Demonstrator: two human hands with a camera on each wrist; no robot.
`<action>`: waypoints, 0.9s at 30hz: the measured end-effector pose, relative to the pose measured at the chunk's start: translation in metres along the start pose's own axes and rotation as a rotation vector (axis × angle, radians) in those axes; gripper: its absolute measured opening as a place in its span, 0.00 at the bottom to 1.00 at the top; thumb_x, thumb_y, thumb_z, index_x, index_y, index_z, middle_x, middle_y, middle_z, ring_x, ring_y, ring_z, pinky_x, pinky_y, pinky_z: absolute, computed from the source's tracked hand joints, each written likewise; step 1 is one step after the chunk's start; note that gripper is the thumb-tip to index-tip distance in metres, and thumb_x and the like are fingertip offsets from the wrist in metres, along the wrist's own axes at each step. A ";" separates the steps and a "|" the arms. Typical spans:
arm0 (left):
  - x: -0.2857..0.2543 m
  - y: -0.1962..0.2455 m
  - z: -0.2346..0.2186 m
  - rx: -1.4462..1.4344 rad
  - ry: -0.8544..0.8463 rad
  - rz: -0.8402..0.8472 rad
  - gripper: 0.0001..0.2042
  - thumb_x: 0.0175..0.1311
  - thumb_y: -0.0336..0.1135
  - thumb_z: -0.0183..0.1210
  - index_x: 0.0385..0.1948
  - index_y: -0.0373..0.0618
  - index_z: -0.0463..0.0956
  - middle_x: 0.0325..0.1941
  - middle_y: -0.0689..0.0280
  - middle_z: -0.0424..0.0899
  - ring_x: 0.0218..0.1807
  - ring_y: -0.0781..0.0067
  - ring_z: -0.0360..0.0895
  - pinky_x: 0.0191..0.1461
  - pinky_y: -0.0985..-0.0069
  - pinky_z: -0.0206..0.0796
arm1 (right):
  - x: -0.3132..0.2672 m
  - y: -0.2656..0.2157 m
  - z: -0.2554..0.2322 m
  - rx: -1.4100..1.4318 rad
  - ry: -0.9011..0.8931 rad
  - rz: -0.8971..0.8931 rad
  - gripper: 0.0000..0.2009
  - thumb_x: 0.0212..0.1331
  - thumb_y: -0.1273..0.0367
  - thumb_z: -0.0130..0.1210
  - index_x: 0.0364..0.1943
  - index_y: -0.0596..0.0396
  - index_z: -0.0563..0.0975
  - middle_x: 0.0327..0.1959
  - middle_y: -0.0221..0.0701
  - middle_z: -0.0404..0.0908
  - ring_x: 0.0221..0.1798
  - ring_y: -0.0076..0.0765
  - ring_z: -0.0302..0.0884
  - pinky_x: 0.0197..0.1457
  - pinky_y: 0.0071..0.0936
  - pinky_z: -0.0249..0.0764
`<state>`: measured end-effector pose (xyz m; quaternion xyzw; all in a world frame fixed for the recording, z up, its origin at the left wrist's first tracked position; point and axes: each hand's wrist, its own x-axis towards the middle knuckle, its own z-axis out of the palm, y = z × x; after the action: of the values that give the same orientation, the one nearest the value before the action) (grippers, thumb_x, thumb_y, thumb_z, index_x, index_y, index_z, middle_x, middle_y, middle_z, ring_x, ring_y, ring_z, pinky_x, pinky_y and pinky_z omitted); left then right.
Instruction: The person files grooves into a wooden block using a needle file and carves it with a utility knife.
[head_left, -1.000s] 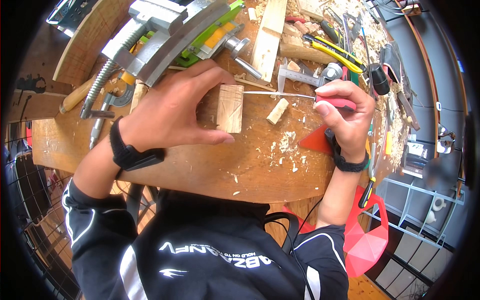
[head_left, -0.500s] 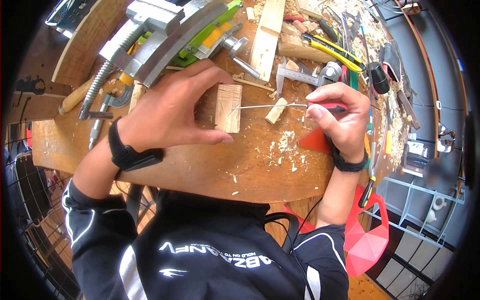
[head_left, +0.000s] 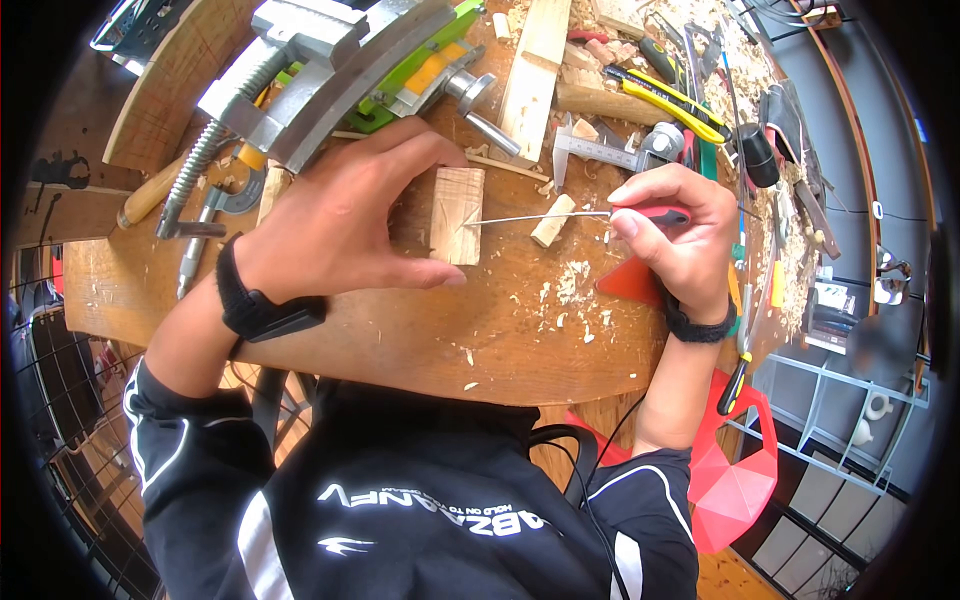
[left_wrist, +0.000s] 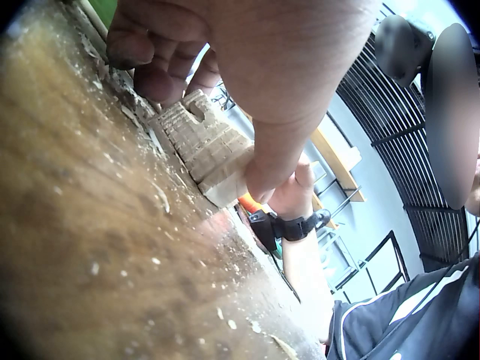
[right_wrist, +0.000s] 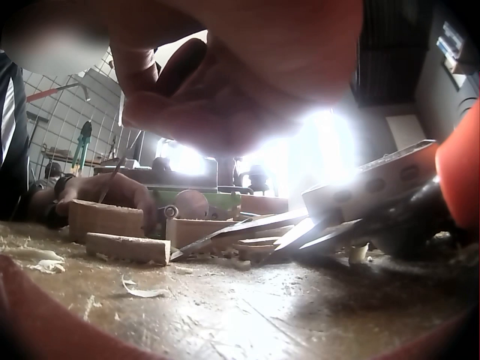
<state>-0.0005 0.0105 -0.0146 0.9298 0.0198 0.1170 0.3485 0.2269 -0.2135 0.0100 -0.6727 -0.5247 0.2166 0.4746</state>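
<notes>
A small wooden block (head_left: 458, 215) with carved lines on its top stands on the wooden workbench (head_left: 400, 345). My left hand (head_left: 330, 215) holds it from both ends, fingers at the far end and thumb at the near one. In the left wrist view the block (left_wrist: 206, 154) shows a notch near the fingertips. My right hand (head_left: 690, 225) pinches the red handle (head_left: 664, 215) of a slim file (head_left: 540, 216). Its thin metal shaft points left, with the tip over the carved lines on the block's top.
A short wood offcut (head_left: 553, 220) lies beneath the file's shaft. A metal vise (head_left: 300, 90) stands beyond my left hand. Calipers (head_left: 600, 152), a yellow utility knife (head_left: 670, 103) and wood shavings (head_left: 572, 285) are spread about. A red triangular piece (head_left: 630, 282) lies by my right wrist.
My right hand has moved slightly left and toward me, bringing the file's tip from the block's right edge onto its top. The left hand and block have barely shifted.
</notes>
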 end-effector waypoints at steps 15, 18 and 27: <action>-0.001 -0.001 0.002 -0.002 0.013 0.012 0.36 0.43 0.44 0.81 0.55 0.44 0.74 0.46 0.63 0.77 0.35 0.68 0.76 0.38 0.72 0.70 | 0.000 0.000 -0.002 -0.010 -0.018 -0.014 0.06 0.54 0.75 0.68 0.35 0.59 0.86 0.33 0.31 0.89 0.37 0.22 0.85 0.43 0.20 0.79; 0.000 -0.001 0.001 -0.006 0.021 0.019 0.36 0.43 0.44 0.81 0.55 0.44 0.74 0.46 0.64 0.77 0.34 0.68 0.76 0.37 0.73 0.70 | 0.000 0.001 -0.002 0.025 -0.055 -0.034 0.06 0.54 0.75 0.68 0.35 0.59 0.86 0.33 0.31 0.89 0.36 0.22 0.85 0.43 0.20 0.79; 0.000 0.000 0.001 -0.004 0.009 0.010 0.35 0.43 0.43 0.81 0.55 0.44 0.74 0.46 0.63 0.77 0.34 0.68 0.75 0.37 0.73 0.70 | 0.000 -0.002 0.000 0.020 -0.014 -0.001 0.06 0.54 0.75 0.68 0.35 0.59 0.86 0.33 0.30 0.89 0.36 0.21 0.85 0.43 0.21 0.79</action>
<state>-0.0002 0.0102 -0.0155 0.9285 0.0165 0.1232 0.3498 0.2260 -0.2135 0.0120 -0.6662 -0.5259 0.2265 0.4778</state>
